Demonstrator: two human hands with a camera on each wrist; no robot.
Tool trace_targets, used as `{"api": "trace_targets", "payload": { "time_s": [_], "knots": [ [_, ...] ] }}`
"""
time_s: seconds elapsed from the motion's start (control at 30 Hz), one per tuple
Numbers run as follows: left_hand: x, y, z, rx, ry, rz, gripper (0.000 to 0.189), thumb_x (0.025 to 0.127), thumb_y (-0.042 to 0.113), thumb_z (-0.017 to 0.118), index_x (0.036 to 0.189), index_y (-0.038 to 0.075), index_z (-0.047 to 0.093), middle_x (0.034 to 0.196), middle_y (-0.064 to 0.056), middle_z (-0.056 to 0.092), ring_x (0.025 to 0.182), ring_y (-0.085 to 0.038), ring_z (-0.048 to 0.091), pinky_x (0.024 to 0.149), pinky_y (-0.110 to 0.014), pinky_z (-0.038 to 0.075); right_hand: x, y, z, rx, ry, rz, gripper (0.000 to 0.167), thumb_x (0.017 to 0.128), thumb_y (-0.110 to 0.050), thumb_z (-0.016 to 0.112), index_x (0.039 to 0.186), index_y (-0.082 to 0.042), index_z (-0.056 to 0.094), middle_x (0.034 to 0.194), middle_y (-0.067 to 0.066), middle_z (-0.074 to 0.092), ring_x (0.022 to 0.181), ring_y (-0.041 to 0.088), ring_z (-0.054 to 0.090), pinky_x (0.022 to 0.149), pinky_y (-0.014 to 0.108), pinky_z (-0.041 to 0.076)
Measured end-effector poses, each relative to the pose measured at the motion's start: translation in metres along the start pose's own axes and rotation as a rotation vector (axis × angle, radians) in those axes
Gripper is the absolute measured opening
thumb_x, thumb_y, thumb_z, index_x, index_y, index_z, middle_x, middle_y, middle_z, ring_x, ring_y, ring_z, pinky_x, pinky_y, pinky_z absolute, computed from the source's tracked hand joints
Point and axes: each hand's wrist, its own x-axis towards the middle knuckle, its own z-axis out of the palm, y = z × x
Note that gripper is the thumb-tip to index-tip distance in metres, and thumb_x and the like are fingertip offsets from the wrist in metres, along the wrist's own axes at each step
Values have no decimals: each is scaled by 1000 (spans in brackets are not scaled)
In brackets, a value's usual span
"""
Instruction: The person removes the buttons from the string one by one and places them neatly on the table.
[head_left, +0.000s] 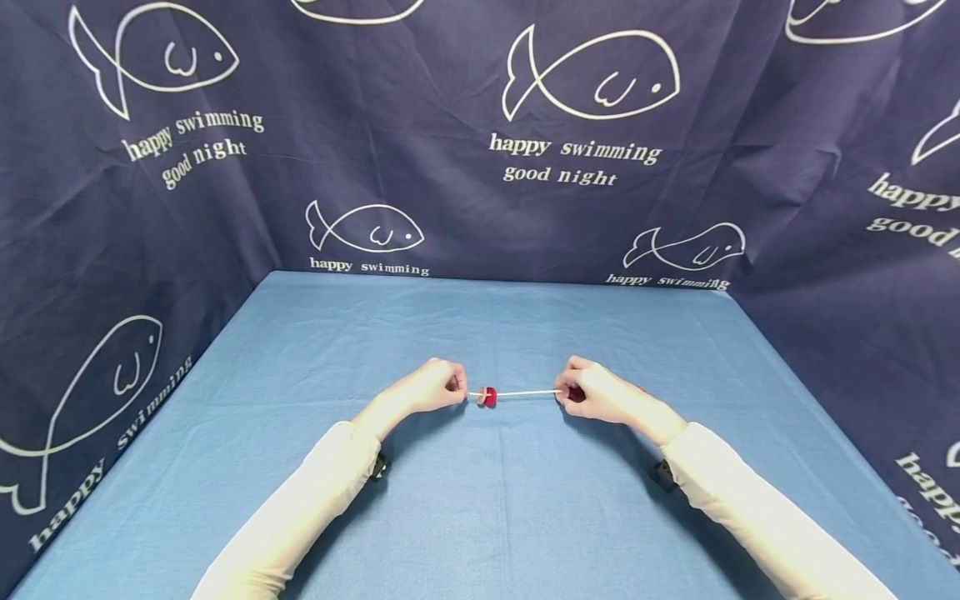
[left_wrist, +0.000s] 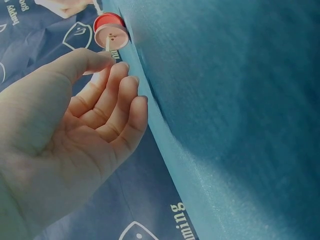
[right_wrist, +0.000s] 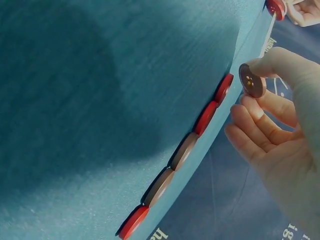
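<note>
A thin white cord (head_left: 528,392) runs between the two hands, just over the blue table. My left hand (head_left: 435,386) pinches its left end between thumb and forefinger; the other fingers are loosely bent. Close to that pinch, a pale tan button (left_wrist: 116,39) and a red button (left_wrist: 108,19) sit side by side on the cord. My right hand (head_left: 596,392) pinches a brown button (right_wrist: 251,80) between thumb and fingers, and the cord's right end reaches this hand. Whether the cord passes through the brown button cannot be made out.
Beside the right hand, several red and brown buttons (right_wrist: 184,151) lie in a row on the blue cloth (head_left: 487,508). In the head view that hand mostly covers them. Dark blue curtains (head_left: 465,150) with fish prints stand at the table's back and sides.
</note>
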Motion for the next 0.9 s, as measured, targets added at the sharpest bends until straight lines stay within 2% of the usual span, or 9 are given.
{"api": "trace_targets", "payload": {
  "time_s": [0.17,0.4,0.77,0.9],
  "knots": [
    [0,0,0,-9,-6,-17,7,83,5,61,76,8,60,65,2,62,58,-3,49,57,-17,42,0,0,-1,1,-7,6,10,75,0,67,76,-9,61,75,4,48,65,12,47,58,18,39],
    [0,-1,0,8,2,7,8,82,4,61,75,8,60,65,2,62,59,-2,49,58,-17,43,-2,1,-3,-7,-25,6,11,76,1,65,79,-8,61,78,4,48,67,13,47,60,19,39],
    [0,-1,-1,24,6,8,8,82,5,61,75,9,60,66,2,63,60,-2,50,59,-16,43,-2,3,-2,-65,93,-92,9,76,0,68,85,-2,66,76,6,52,65,17,51,60,20,41],
    [0,-1,-1,27,4,7,8,82,6,62,75,8,60,67,1,63,61,-2,51,60,-17,43,-4,6,0,-81,120,-99,9,78,-2,69,87,-1,67,76,6,53,65,16,51,60,19,41]
  ]
}}
